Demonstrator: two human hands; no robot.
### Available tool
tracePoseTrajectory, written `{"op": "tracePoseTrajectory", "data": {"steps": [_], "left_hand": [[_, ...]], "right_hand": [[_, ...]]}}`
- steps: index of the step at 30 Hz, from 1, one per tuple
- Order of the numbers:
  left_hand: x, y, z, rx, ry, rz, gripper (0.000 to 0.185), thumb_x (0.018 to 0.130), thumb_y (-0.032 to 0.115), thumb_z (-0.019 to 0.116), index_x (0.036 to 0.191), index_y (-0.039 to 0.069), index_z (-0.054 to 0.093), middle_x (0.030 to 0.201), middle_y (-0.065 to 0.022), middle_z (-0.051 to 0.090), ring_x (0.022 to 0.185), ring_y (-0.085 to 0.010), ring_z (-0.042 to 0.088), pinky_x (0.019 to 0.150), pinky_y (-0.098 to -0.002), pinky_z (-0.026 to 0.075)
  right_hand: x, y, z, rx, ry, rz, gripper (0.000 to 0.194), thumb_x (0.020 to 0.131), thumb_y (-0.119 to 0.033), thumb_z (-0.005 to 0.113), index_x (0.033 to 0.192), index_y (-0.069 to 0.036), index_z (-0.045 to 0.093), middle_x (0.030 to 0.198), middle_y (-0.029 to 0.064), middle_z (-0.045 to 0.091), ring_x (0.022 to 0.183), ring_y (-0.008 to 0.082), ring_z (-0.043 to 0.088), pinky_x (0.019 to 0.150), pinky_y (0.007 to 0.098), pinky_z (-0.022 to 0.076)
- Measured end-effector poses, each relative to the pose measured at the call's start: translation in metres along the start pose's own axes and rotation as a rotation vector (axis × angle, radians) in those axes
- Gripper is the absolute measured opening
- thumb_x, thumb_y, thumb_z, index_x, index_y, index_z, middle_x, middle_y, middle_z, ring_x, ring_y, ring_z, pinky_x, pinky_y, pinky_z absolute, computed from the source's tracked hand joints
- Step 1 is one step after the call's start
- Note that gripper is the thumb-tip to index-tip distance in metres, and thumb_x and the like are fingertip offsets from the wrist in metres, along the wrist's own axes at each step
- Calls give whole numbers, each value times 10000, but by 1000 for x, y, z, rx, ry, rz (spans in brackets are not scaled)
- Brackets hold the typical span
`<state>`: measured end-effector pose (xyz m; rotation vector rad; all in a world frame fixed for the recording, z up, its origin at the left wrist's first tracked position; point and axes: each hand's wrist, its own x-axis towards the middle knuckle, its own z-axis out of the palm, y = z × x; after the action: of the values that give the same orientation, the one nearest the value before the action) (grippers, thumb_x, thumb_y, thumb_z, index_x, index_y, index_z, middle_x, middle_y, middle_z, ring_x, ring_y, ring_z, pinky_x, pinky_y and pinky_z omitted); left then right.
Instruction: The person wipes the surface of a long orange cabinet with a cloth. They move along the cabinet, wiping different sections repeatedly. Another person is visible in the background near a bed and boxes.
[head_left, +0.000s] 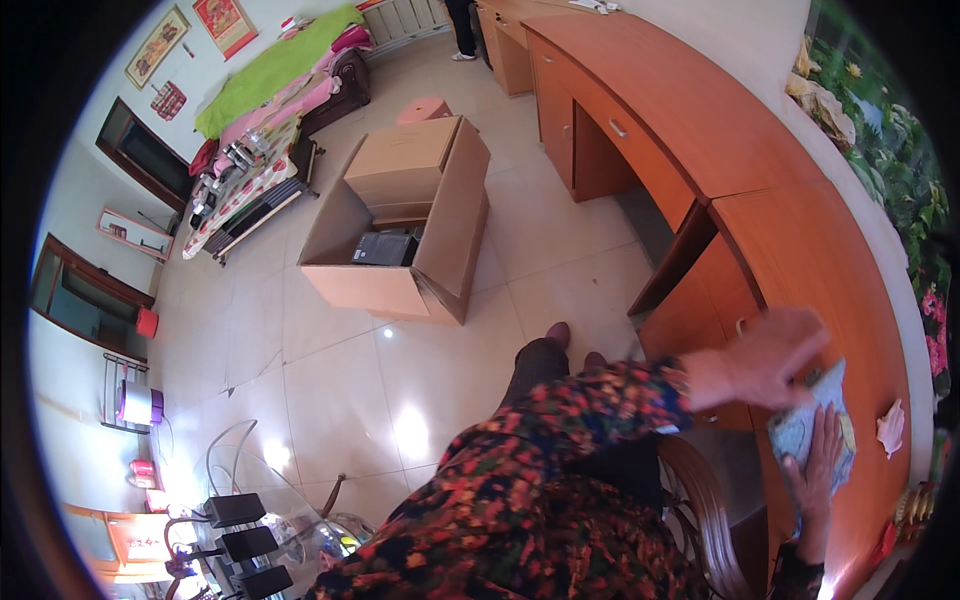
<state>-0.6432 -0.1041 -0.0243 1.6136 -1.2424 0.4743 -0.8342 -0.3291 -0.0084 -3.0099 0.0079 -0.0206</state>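
Observation:
My right hand (819, 450) holds a crumpled light-blue patterned cloth (825, 390) down against the orange-brown wooden desktop (802, 255), palm down. Part of the cloth shows yellowish at its right side. My left hand (772, 356) reaches across from the left and is blurred. It hovers by the cloth's upper left corner, thumb apart from the fingers, with nothing seen in it. A small pale-pink object (891, 429) lies on the desktop right of the cloth; what it is I cannot tell.
An open cardboard box (360, 289) with dark boxes (382, 247) inside stands on the tiled floor. A curved wooden chair part (701, 487) is close beside me. Black power adapters (247, 544) and cables sit lower left. Another person's leg (462, 26) shows at the back.

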Motion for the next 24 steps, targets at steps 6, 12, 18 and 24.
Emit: {"op": "tracePoseTrajectory", "data": {"steps": [6, 12, 18, 24], "left_hand": [[9, 46, 129, 168, -309, 310, 1249, 522, 819, 679, 1420, -1, 398, 1466, -243, 379, 1386, -418, 310, 1154, -619, 104], [31, -18, 129, 372, -483, 109, 1305, 458, 924, 596, 1372, 0, 477, 1410, -250, 455, 1353, -408, 366, 1137, -592, 138], [57, -108, 64, 390, -426, -104, 1101, 661, 897, 499, 1367, 53, 526, 1396, -210, 486, 1335, -340, 406, 1139, -526, 162], [100, -192, -3, 532, -391, -329, 1102, 664, 910, 474, 1370, 65, 533, 1407, -174, 495, 1371, -333, 376, 1157, -540, 146]], "right_hand": [[-12, 51, 27, -282, 84, -141, 923, 813, -464, 662, 1515, -33, 245, 1572, 235, 206, 1466, 444, 130, 1194, 564, 57], [63, 51, 11, -191, -33, -274, 839, 835, -367, 657, 1508, -50, 269, 1572, 219, 223, 1475, 423, 111, 1198, 559, 44], [199, 26, 3, -14, -176, -446, 791, 895, -553, 525, 1505, -85, 340, 1608, 182, 167, 1494, 374, 72, 1192, 528, -43], [351, 9, 3, 32, -161, -453, 828, 871, -571, 551, 1494, -61, 356, 1584, 185, 240, 1499, 330, 101, 1200, 484, 10]]}}
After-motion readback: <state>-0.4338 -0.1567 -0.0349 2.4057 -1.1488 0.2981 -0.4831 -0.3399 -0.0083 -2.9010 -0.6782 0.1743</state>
